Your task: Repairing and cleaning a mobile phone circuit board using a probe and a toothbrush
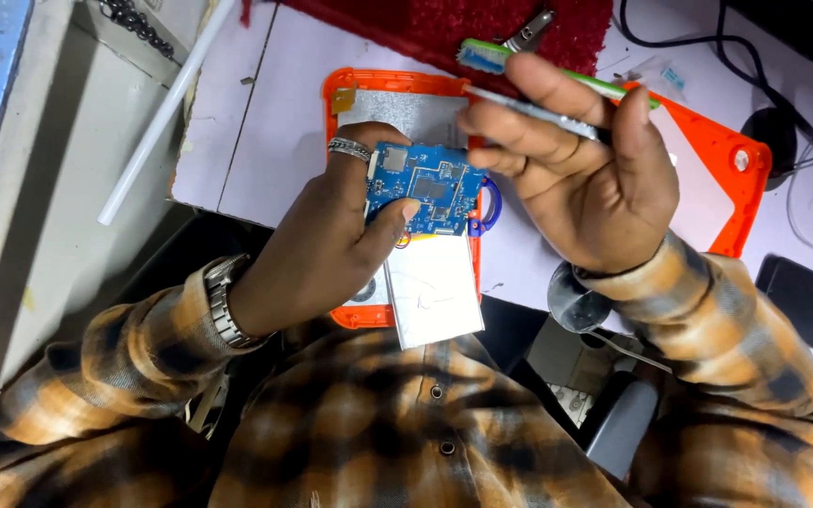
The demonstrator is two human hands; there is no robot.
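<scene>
My left hand (331,249) grips a small blue circuit board (425,188) by its left side, thumb pressed on its lower edge. The board hangs over an orange-framed device shell (341,85) with a silver panel inside. A flat silver battery pack (433,293) lies below the board, its lower end sticking out past the shell. My right hand (581,165) is raised to the right of the board, palm up, pinching a thin metal tool (529,110) between thumb and fingers. The tool's tip points left, above the board.
A second orange cover (722,155) lies to the right on the pale work surface. A green-handled brush (491,55) and metal pliers (531,30) rest on a red cloth (425,23) at the back. Black cables (698,47) and a dark phone (806,301) sit right; a white rod (162,113) left.
</scene>
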